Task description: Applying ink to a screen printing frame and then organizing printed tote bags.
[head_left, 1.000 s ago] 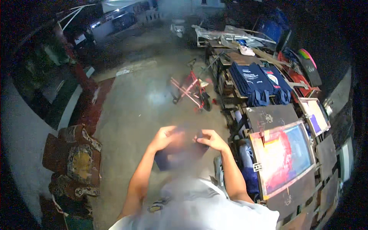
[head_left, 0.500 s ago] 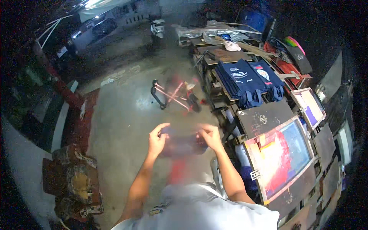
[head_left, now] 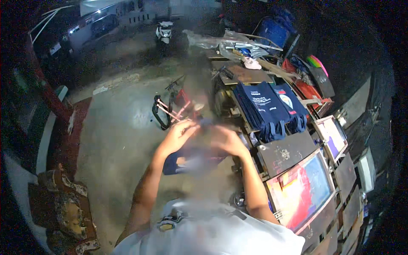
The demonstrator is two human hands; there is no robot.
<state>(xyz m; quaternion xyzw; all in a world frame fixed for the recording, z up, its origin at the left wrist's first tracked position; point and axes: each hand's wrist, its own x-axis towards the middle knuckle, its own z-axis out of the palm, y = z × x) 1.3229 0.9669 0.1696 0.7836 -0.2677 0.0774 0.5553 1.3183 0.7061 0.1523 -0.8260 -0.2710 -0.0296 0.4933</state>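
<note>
A navy cloth bag point(head_left: 171, 165), with a pale orange patch on it, hangs in front of my body below both hands. Its middle is badly blurred. My left hand point(head_left: 176, 138) has its fingers pressed together at the bag's upper part. On the other side my right hand point(head_left: 231, 143) is raised at about the same height, its fingers smeared by motion, so its grip does not show. Stacked navy bags point(head_left: 265, 106) with white print and loop handles lie on the bench to the right, beyond my right hand.
Along the right run dark boards point(head_left: 287, 155) and a framed printing screen point(head_left: 304, 187) smeared with red and orange ink. A small bicycle point(head_left: 163, 112) stands on the floor ahead. A worn patterned chair point(head_left: 70, 208) is at lower left, a white scooter point(head_left: 164, 32) far back.
Both hands have risen and come closer together, the navy bag with them. The view has shifted, so the bench and bicycle sit further left in it.
</note>
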